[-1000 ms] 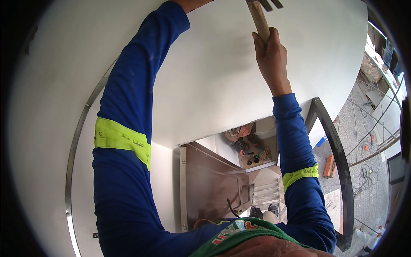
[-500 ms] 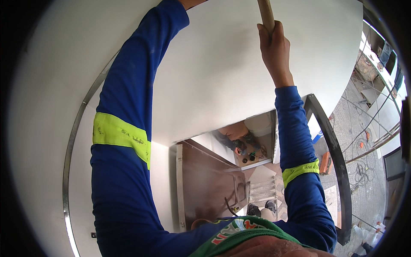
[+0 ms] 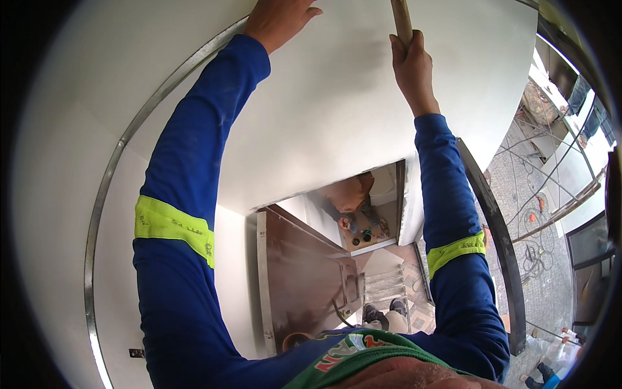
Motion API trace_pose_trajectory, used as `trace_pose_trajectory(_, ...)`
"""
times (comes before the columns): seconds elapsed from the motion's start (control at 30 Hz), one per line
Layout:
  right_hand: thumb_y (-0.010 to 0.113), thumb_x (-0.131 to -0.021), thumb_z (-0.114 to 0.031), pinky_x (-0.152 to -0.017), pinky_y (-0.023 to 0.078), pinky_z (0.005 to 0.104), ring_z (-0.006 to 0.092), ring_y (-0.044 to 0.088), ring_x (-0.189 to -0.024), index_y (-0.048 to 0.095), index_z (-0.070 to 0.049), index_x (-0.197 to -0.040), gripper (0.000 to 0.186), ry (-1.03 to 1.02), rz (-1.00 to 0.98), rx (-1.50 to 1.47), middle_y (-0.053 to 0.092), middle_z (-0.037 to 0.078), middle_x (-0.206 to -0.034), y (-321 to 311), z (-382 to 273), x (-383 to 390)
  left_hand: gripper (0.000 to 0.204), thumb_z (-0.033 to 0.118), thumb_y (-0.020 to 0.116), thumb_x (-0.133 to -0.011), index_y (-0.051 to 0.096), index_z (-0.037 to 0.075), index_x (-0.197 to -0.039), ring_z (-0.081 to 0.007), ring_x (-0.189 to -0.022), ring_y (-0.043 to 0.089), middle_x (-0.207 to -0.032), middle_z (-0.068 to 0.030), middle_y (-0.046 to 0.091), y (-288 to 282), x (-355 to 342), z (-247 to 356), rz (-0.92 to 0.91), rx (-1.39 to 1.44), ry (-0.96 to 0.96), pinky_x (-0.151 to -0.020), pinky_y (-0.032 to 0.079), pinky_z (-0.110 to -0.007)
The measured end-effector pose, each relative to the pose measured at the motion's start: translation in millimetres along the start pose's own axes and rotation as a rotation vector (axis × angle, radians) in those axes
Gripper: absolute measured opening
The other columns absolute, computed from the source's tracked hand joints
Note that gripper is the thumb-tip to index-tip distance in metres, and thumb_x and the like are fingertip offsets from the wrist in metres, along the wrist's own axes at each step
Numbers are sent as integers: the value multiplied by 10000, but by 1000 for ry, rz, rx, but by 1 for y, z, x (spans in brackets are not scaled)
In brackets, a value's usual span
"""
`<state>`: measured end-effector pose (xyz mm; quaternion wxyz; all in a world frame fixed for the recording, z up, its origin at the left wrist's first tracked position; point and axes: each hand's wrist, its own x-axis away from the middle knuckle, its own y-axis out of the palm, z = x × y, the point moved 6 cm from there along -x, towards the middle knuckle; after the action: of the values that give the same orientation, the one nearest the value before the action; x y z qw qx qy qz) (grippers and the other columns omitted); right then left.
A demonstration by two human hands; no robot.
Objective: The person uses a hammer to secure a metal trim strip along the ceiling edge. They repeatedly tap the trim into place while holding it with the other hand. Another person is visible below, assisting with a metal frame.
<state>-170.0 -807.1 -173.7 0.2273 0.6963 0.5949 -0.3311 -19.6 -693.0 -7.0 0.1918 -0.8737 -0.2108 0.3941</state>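
Observation:
My right hand point(image 3: 413, 68) is wrapped round a pale wooden stick or handle point(image 3: 402, 19), whose upper part runs out of the picture. Behind it spreads a smooth white wall panel point(image 3: 324, 123). High on the left is my left hand point(image 3: 280, 23), against the white surface. Its thumb stands apart from the other fingers, which the upper picture edge partly cuts off; nothing shows in it. A thin metal strip point(image 3: 121, 146) curves along the white surface and meets my left wrist.
Below me, a brown door point(image 3: 304, 272) stands beside a doorway, through which a crouching person point(image 3: 350, 194) shows. My shoes point(image 3: 385, 311) are by a slatted step point(image 3: 384, 283). A dark metal frame point(image 3: 495, 220) runs right of my arm; cables point(image 3: 538, 253) lie on the floor beyond.
My left hand, almost out of view before, has come lower into the picture. My right hand still grips the wooden piece. The whole view has shifted slightly.

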Motion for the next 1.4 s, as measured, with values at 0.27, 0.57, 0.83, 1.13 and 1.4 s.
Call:
trace_pose_trajectory(0.27,543,-1068,-373,-460,413,282,108,515,-507,523,-25,-1156,360,-72,20,-596,568,19,-662,-9,-28,36,115,120,584,-920,683,63,-937,-257,-951,624,-971,-61,640,17,8,-4,89,-162,-33,-803,563,-383)
trace_pose_trajectory(0.57,526,-1075,-417,-458,291,212,32,353,-511,498,-63,-932,383,22,23,-734,411,-44,-638,45,-5,57,97,109,586,-896,678,96,-923,-229,-911,660,-975,-33,677,14,9,0,131,-191,-58,-731,578,-384)
trace_pose_trajectory(0.83,565,-1052,-433,-455,309,224,35,384,-513,526,-49,-869,427,-38,111,-576,455,-35,-615,42,-12,44,93,113,586,-895,674,104,-923,-222,-895,660,-958,-25,670,13,9,0,129,-204,-52,-714,575,-368)
trace_pose_trajectory(1.13,525,-982,-682,-436,252,212,52,373,-491,526,-31,-876,659,-265,303,-857,450,-9,-606,2,-32,47,100,115,584,-894,676,100,-930,-221,-891,653,-958,-27,662,13,8,1,159,-178,-73,-730,573,-376)
trace_pose_trajectory(1.4,534,-1060,-469,-453,306,232,42,368,-502,499,-59,-822,475,-82,66,-574,420,-44,-602,21,-21,28,118,110,575,-893,679,93,-943,-228,-903,656,-962,-29,668,16,10,3,87,-212,-105,-734,573,-377)
